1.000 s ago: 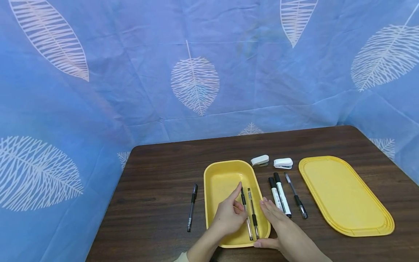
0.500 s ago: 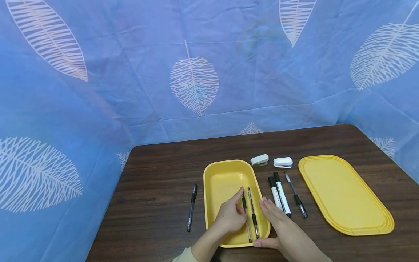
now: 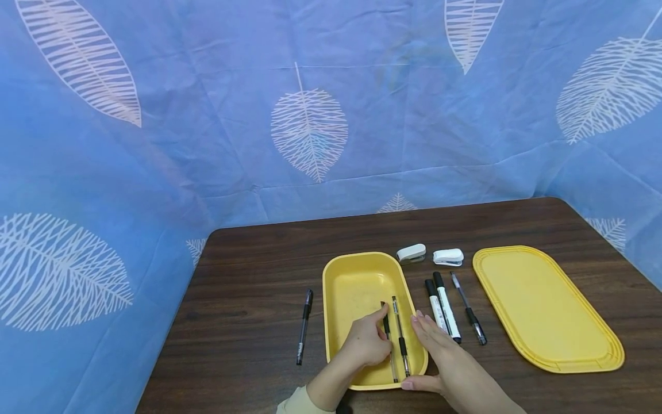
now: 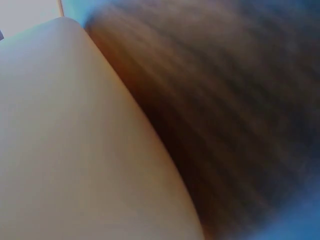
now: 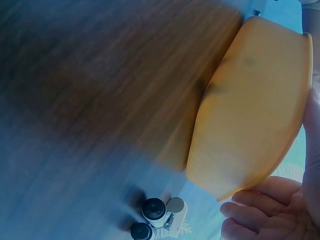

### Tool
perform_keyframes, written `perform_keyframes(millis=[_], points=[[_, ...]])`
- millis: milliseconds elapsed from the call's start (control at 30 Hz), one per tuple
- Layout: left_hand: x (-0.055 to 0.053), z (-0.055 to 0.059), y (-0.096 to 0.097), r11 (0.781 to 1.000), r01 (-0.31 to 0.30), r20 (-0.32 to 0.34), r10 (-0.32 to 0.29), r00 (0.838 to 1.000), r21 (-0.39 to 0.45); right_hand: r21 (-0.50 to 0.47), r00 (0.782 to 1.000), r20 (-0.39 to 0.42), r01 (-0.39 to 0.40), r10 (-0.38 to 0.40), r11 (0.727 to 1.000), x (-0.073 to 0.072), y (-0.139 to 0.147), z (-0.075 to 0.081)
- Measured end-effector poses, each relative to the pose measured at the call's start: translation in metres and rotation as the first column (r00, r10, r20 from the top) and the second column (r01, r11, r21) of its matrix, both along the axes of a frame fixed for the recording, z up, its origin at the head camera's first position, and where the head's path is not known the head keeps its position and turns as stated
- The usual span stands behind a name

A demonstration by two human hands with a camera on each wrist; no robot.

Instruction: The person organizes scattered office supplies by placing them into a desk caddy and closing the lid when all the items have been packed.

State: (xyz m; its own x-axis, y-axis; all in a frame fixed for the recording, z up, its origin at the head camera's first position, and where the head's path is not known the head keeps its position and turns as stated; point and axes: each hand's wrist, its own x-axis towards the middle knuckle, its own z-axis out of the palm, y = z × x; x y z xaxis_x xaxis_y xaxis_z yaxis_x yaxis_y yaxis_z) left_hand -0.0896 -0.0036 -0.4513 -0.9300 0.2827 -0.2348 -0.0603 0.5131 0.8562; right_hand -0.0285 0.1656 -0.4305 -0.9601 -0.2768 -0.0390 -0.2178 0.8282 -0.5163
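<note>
Over the last second, the thumb of the left hand (image 3: 366, 340) has been brought down onto the upper part of a slim black-and-clear plastic pen (image 3: 387, 326), which appears to have been shifted slightly within the deep yellow rounded-rectangular plastic bin (image 3: 354, 287). It can be judged that this pen is being settled beside the slim clear plastic pen with a black grip (image 3: 401, 343), by which the bin's right side is lined. The left hand's fingers are curled in, partly hiding the first pen; whether it is pinched or merely pressed cannot be told. The right hand (image 3: 442, 356) is left spread, nothing being carried: its straightened fingers are laid along the bin's right wall outside, and its thumb is rested on the bin's near rim.
</note>
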Motion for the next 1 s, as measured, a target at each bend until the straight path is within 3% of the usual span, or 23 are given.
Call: perform_keyframes(millis=[233, 567, 1000], points=[[-0.002, -0.0008, 0.0012, 1.0, 0.0, 0.021, 0.001, 1.0, -0.026, 0.012, 1.0, -0.02, -0.006, 0.006, 1.0, 0.0002, 0.0009, -0.002], [-0.0068, -0.0052, 0.0022, 0.995, 0.023, -0.104, -0.033, 0.994, -0.094, 0.017, 0.999, -0.049, 0.006, -0.005, 1.0, 0.0015, -0.0004, -0.0031], [-0.0073, -0.0039, 0.0014, 0.994, 0.034, -0.115, -0.045, 0.992, -0.1, 0.005, 1.0, -0.021, 0.005, -0.005, 1.0, 0.0008, -0.0014, -0.0015]])
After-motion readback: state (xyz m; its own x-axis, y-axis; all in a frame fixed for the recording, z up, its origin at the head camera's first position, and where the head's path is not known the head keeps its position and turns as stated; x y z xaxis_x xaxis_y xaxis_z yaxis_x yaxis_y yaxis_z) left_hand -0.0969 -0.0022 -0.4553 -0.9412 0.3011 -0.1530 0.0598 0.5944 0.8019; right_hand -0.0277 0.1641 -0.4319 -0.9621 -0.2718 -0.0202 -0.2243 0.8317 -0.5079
